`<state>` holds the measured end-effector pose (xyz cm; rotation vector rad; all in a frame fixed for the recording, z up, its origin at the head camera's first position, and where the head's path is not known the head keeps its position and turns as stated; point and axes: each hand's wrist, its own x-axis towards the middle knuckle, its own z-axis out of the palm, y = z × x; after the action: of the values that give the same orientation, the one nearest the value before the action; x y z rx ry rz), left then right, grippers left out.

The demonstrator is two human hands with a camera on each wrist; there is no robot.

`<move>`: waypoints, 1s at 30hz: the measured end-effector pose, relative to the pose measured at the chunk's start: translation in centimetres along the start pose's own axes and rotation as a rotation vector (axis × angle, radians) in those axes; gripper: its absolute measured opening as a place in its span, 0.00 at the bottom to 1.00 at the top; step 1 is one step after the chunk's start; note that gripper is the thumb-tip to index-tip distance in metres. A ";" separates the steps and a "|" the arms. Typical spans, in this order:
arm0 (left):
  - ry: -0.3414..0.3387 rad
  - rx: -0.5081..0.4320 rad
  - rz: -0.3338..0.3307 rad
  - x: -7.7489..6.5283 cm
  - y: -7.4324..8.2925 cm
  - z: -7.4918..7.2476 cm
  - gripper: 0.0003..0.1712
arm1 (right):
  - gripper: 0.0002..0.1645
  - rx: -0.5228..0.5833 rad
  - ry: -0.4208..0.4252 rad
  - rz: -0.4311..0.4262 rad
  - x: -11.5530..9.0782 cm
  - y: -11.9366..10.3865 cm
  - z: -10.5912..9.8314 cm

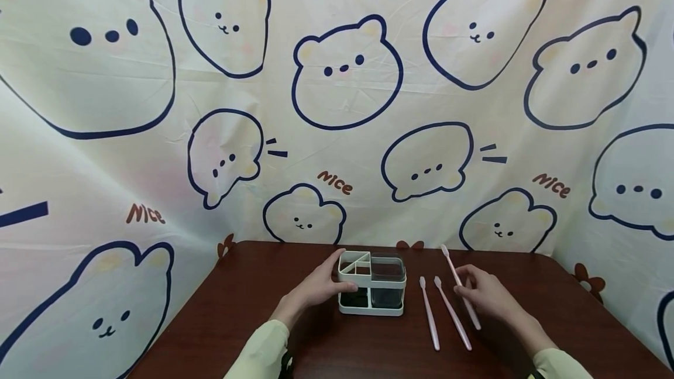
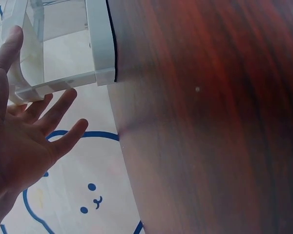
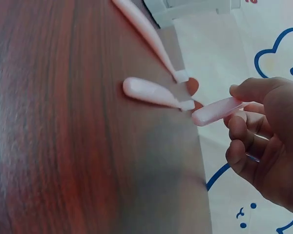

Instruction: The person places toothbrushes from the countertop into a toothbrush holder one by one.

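Observation:
My left hand (image 1: 316, 288) grips the left side of a white toothbrush holder (image 1: 387, 285) with divided compartments and clear dark-looking parts. In the left wrist view the thumb lies on one side of the holder (image 2: 101, 41), the fingers on the other. A pink toothbrush (image 1: 471, 310) is pinched between the thumb and fingers of my right hand (image 1: 489, 294), its head pointing away. The right wrist view shows its handle end (image 3: 216, 112) tilted above the table. Two more pink toothbrushes, a left one (image 1: 429, 317) and a middle one (image 1: 454, 317), lie between the holder and my right hand.
All this is on a dark brown wooden table (image 1: 221, 320). Behind it and at both sides hangs a pale cloth (image 1: 363, 168) printed with blue-outlined cartoon animals, meeting the table's back edge just beyond the holder.

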<state>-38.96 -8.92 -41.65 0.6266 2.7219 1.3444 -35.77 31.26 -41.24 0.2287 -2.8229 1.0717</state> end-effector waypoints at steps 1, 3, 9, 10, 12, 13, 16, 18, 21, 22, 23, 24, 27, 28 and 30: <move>-0.001 0.000 0.000 0.0 0.0 0.0 0.57 | 0.24 0.000 0.004 -0.009 0.0 -0.3 -0.1; -0.003 -0.004 0.000 0.0 0.1 -0.1 0.57 | 0.24 -0.002 0.012 -0.023 0.0 -0.9 -0.1; -0.006 -0.005 0.003 -0.1 0.0 -0.1 0.57 | 0.25 -0.031 0.049 -0.077 0.2 -2.8 -0.3; -0.005 -0.005 0.003 -0.1 0.0 0.0 0.57 | 0.25 -0.034 0.057 -0.092 0.2 -3.2 -0.4; -0.003 -0.006 0.002 -0.1 0.0 0.0 0.57 | 0.25 -0.039 0.074 -0.115 0.3 -3.8 -0.4; -0.002 -0.007 0.001 -0.1 0.0 0.0 0.58 | 0.25 -0.038 0.080 -0.126 0.4 -4.1 -0.4; -0.002 -0.006 -0.002 -0.1 0.0 0.0 0.58 | 0.26 -0.042 0.093 -0.152 0.6 -4.9 -0.3; -0.002 -0.004 -0.001 -0.1 0.0 0.0 0.58 | 0.27 -0.050 0.102 -0.165 0.7 -5.3 -0.2; 0.000 -0.001 0.001 0.0 0.0 0.0 0.57 | 0.27 -0.052 0.110 -0.195 0.9 -6.1 -0.1; 0.000 -0.001 0.002 0.0 0.0 0.0 0.57 | 0.27 -0.044 0.113 -0.205 0.9 -6.4 -0.1; 0.000 0.000 0.003 0.0 0.0 0.0 0.57 | 0.27 -0.034 0.113 -0.219 0.9 -6.7 -0.1; 0.001 0.000 0.003 0.0 -0.1 0.0 0.57 | 0.28 -0.015 0.111 -0.228 1.0 -7.0 -0.1; 0.000 0.002 0.002 0.0 0.0 0.0 0.58 | 0.28 0.040 0.104 -0.266 1.1 -8.1 0.0; 0.001 0.002 0.001 0.0 0.0 0.0 0.58 | 0.28 0.063 0.099 -0.278 1.2 -8.5 0.1; 0.002 0.000 -0.003 0.0 0.0 0.0 0.57 | 0.28 0.087 0.090 -0.298 1.3 -9.2 0.2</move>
<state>-38.93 -8.92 -41.67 0.6217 2.7228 1.3454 -35.41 24.19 -35.17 0.5730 -2.5599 1.1052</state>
